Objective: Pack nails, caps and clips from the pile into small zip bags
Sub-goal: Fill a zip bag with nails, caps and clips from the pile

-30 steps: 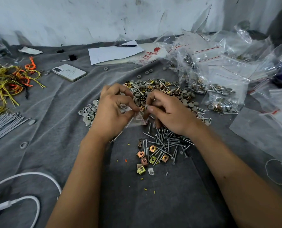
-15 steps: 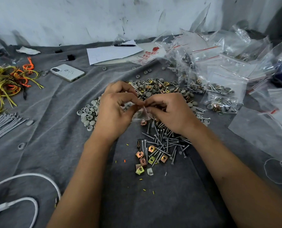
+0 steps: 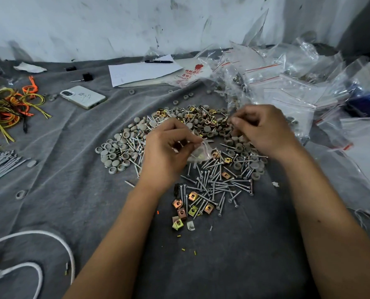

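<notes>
Grey cloth (image 3: 71,190) against a scuffed white wall. Left hand (image 3: 166,156) pinches a small bag (image 3: 201,152) over mid-cloth, above the nails (image 3: 214,184). Right hand (image 3: 264,130), fingers curled over the caps (image 3: 115,152) and clips (image 3: 192,203) pile; contents blurred, cannot tell. Filled bags (image 3: 287,87) at far right edge.

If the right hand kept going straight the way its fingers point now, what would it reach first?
The right hand points its curled fingers left, so it would probably first meet the mixed caps and clips on top of the pile; its height above them is unclear.
</notes>
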Motion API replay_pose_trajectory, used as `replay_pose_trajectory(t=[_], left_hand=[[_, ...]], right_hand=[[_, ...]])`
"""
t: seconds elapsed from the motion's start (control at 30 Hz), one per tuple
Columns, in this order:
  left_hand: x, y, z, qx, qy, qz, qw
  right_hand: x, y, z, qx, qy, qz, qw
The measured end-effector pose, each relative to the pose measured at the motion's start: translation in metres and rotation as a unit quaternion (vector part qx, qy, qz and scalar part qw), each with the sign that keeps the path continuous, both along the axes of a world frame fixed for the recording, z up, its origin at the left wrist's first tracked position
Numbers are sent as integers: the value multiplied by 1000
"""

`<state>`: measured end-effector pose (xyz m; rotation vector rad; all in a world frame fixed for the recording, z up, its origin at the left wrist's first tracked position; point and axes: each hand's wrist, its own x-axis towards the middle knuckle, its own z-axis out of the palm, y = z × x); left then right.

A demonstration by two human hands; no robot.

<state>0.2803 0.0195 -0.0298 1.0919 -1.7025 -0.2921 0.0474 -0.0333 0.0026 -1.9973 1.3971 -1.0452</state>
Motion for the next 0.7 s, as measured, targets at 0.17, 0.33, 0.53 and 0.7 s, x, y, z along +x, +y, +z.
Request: replay_pose_trajectory(t=[0.17,0.33,0.53,0.7], left_hand=[[-15,0,-5,-32,-29,-28,999],[-17,-1,-7,-27,-26,-17,999],[-17,-2,-7,-17,-15,-6,1000],[-16,-2,-8,-20,-21,-7,1000]], right_hand=[[-28,4,17,53,187,66,979],[-14,13,14,118,270,166,941],[-10,10,5,93,228,139,959],[1,8,-1,-3,-43,112,993]])
